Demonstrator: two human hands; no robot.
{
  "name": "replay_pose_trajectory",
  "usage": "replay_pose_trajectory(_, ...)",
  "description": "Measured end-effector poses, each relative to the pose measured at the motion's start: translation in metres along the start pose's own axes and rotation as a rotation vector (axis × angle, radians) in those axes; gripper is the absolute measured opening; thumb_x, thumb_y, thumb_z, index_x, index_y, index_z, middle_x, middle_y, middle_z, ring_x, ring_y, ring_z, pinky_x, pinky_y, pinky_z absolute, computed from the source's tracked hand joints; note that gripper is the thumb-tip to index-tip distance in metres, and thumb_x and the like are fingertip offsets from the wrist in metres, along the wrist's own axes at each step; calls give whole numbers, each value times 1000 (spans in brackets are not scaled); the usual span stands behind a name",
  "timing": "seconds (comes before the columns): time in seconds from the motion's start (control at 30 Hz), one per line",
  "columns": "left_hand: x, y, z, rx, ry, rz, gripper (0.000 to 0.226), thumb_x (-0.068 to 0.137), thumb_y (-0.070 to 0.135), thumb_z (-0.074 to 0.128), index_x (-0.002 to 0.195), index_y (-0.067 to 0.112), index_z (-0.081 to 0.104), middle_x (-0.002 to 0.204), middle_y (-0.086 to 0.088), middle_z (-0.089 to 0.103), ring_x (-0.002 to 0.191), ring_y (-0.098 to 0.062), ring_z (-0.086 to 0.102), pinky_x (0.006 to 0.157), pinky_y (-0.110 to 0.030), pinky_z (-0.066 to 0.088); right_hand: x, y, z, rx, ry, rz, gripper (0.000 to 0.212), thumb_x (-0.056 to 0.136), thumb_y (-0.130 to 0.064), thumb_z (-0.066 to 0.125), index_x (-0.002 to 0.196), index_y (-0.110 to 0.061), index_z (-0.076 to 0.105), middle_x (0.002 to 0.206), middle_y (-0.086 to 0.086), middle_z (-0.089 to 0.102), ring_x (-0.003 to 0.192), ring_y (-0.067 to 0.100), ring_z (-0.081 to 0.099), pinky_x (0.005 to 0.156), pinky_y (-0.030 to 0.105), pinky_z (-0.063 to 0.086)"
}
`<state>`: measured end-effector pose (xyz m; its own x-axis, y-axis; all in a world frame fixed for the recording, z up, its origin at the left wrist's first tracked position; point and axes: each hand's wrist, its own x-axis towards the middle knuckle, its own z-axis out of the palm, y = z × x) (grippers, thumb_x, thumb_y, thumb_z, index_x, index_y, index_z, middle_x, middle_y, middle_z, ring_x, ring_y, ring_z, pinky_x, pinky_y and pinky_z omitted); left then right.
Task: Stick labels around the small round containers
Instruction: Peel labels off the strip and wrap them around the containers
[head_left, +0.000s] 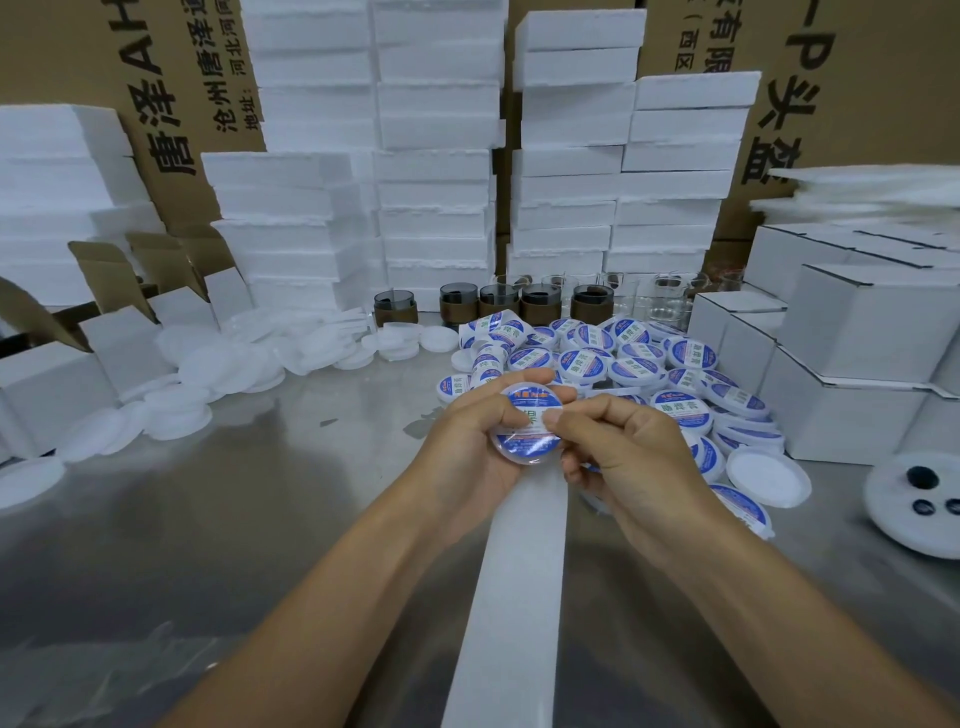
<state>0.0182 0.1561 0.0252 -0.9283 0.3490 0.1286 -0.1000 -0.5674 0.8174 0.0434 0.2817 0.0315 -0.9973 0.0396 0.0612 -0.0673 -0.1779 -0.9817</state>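
My left hand (470, 441) grips a small round white container (524, 431) with a blue-and-white label on its lid, held above the steel table. My right hand (618, 452) has its thumb pressed on the lid's label, its fingers curled beside the container. A long white strip of label backing paper (511, 582) runs from under my hands toward the near edge. Behind my hands lies a heap of labelled containers (613, 358), blue tops showing.
Plain white lids (218, 364) are scattered at the left. White cartons (852, 364) stand at the right, foam boxes (436, 182) stacked behind. Dark glass jars (498, 301) line the back. A white disc with dark buttons (919, 499) lies at the right edge.
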Motion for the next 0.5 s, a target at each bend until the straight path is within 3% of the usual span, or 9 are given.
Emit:
replay_pose_trajectory(0.33,-2,0,3,92,6,29,38,81,-17,30,99,2,58,85,-12,71,75,-18,68,66,-26,56,0,2,1,-64,55,-51,12,79,-5,68,69,-7,62,44,1,57,39,7,50,41,15,42)
replay_pose_trajectory(0.5,-3,-3,4,145,0,57,35,85,-18,40,102,6,59,91,-9,71,83,-17,69,76,-26,56,2,4,0,-148,130,-91,12,76,-9,71,66,-10,64,47,-2,62,44,3,55,50,15,49)
